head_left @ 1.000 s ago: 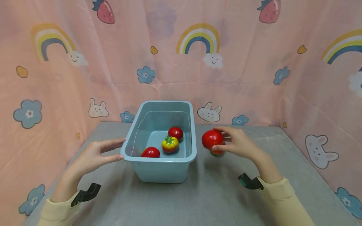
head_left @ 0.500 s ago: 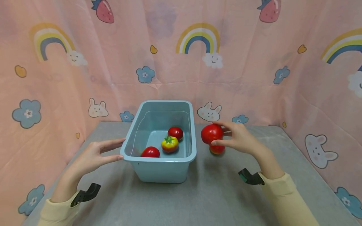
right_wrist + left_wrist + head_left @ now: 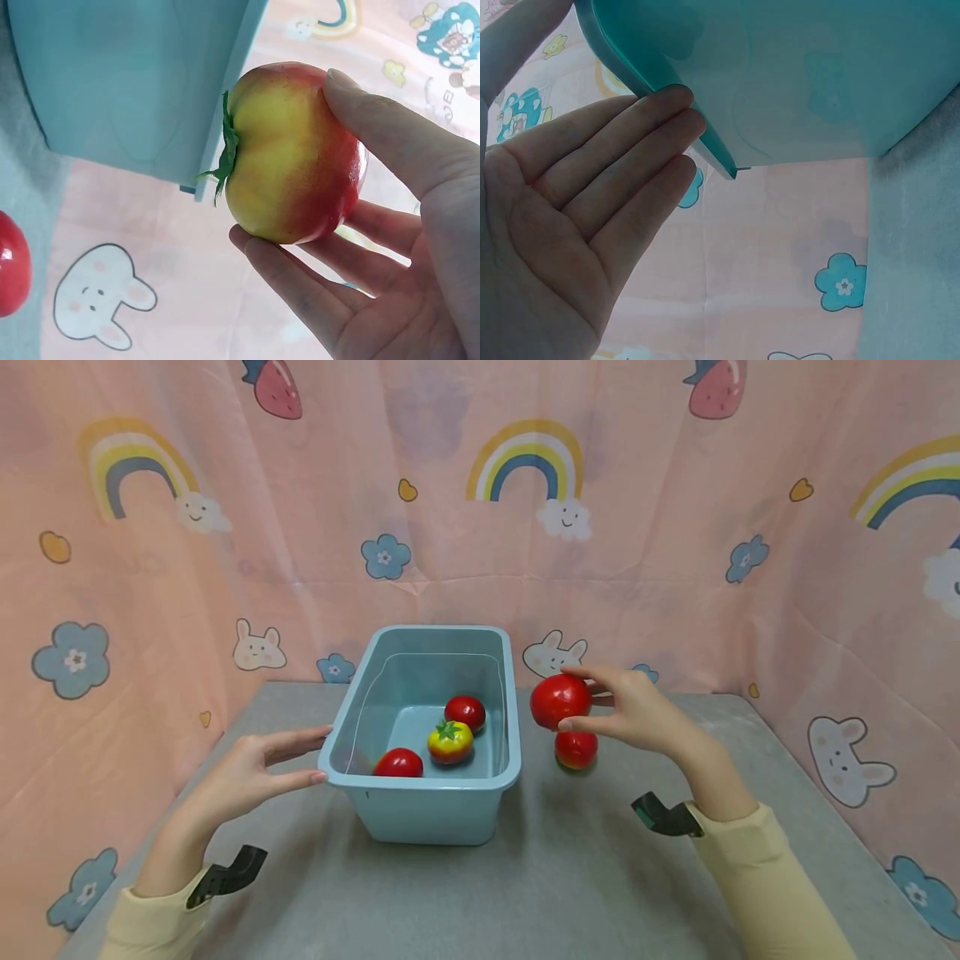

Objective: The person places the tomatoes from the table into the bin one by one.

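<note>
My right hand (image 3: 632,712) grips a red tomato (image 3: 560,700) between thumb and fingers, above the table and right of the bin. In the right wrist view the underside of this tomato (image 3: 292,154) is yellow with a green leafy top. A second red tomato (image 3: 576,750) sits on the table just below. My left hand (image 3: 255,777) touches the left rim of the light blue plastic bin (image 3: 420,814) with its fingertips; the left wrist view has these fingers (image 3: 622,157) straight against the rim. Inside the bin lie two red tomatoes (image 3: 399,763) and a yellow-red one (image 3: 451,743) with green leaves.
The bin stands on a grey table (image 3: 570,877). A pink printed curtain (image 3: 645,568) hangs behind the table and along both sides. Black wrist cameras (image 3: 666,815) sit on both forearms.
My right hand has lifted its tomato upward, uncovering more of the tomato on the table. The left hand and the bin have stayed in place.
</note>
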The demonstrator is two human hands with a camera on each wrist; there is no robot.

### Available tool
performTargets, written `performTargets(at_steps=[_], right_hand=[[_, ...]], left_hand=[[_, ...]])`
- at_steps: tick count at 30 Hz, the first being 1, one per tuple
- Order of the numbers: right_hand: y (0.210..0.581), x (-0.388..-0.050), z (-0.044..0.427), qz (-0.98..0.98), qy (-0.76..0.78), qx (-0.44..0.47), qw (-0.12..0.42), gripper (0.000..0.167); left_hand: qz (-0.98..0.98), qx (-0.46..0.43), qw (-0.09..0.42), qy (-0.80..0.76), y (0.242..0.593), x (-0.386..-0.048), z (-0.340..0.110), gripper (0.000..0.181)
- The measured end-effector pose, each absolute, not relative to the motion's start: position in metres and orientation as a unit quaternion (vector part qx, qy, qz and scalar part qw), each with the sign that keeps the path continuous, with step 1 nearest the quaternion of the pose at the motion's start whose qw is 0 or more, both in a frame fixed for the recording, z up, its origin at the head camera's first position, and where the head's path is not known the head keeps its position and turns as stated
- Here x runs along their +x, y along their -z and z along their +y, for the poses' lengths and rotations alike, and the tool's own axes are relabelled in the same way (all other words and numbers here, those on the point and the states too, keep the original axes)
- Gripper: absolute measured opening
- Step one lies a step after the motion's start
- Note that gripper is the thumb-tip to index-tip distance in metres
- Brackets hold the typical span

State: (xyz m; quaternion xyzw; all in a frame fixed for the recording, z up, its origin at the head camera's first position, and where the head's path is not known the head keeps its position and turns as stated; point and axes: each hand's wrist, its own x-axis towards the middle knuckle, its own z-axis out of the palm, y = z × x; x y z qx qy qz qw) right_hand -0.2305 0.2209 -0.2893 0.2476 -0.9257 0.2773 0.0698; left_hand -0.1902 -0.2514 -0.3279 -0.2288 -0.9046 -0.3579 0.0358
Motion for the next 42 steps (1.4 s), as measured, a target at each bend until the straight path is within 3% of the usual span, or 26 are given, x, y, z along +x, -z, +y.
performTargets(at_steps=[42], right_hand=[[0.247, -0.247, 0.170, -0.898, -0.277, 0.331, 0.087, 0.070]], left_hand=[[-0.904, -0.229, 0.042, 0.358, 0.330, -0.190, -0.253, 0.054]])
